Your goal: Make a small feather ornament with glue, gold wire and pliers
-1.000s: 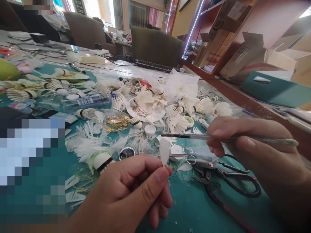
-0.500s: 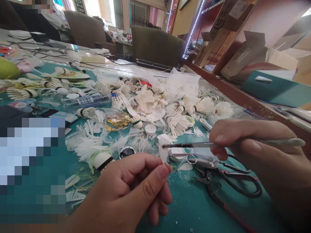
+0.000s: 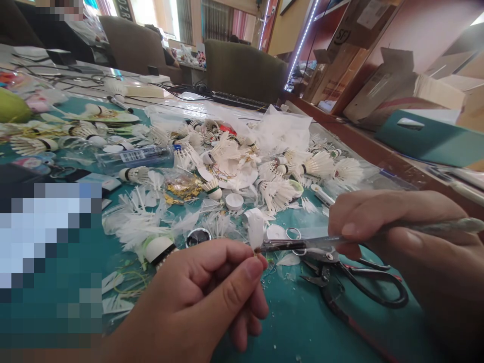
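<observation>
A small white feather [image 3: 256, 229] stands upright between the thumb and forefinger of my left hand [image 3: 223, 287], which pinches its lower end. My right hand [image 3: 397, 227] holds a thin paintbrush [image 3: 313, 244] almost level, with its dark tip at the feather's base, just above my left fingertips. Beneath the brush lie pliers [image 3: 325, 275] and black-handled scissors [image 3: 385, 292] on the green mat [image 3: 302, 322]. A shuttlecock [image 3: 161, 249] with a white cork lies just behind my left hand, beside a small round black-rimmed container [image 3: 198, 237].
Loose white feathers [image 3: 139, 222] and several shuttlecocks [image 3: 280, 194] cover the mat ahead. A bag of gold pieces [image 3: 183, 189] and a white cap [image 3: 234, 201] lie among them. Cardboard boxes [image 3: 385, 91] and a teal box [image 3: 431, 136] stand at the right. Chairs [image 3: 245, 65] are behind the table.
The brush tip has moved down from the middle of the feather to its base, and my right hand has shifted slightly right and down. My left hand keeps its place.
</observation>
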Available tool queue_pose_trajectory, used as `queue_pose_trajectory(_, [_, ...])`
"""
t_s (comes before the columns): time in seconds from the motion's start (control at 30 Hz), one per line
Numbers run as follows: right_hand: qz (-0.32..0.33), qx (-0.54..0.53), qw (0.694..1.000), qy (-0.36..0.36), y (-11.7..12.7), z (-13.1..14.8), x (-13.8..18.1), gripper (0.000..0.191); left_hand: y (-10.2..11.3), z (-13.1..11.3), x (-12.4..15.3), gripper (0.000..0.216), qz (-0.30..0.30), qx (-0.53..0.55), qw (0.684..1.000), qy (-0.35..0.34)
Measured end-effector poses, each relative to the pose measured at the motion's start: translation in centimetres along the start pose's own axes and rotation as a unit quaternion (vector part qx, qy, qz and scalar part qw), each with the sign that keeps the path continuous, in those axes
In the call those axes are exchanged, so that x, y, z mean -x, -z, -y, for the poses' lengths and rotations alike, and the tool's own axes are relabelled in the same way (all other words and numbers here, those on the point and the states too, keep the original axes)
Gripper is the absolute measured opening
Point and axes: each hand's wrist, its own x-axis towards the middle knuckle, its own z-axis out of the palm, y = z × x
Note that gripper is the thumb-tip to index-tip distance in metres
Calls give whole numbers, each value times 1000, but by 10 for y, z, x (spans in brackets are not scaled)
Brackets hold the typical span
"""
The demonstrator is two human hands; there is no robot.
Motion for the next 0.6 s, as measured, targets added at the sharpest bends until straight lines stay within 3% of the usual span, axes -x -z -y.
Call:
queue_pose_trajectory(0.17, [-32, 11, 999, 0, -1, -1, 0, 19, 0, 0, 0, 35, 7, -9, 1000, 0])
queue_pose_trajectory(0.4, [14, 10, 1000, -4, 5, -4, 1, 20, 0, 0, -1, 35, 5, -19, 1000, -1])
queue_pose_trajectory(0.6, [-21, 11, 1000, -3, 8, -11, 3, 22, 1, 2, 0, 31, 6, 1, 1000, 3])
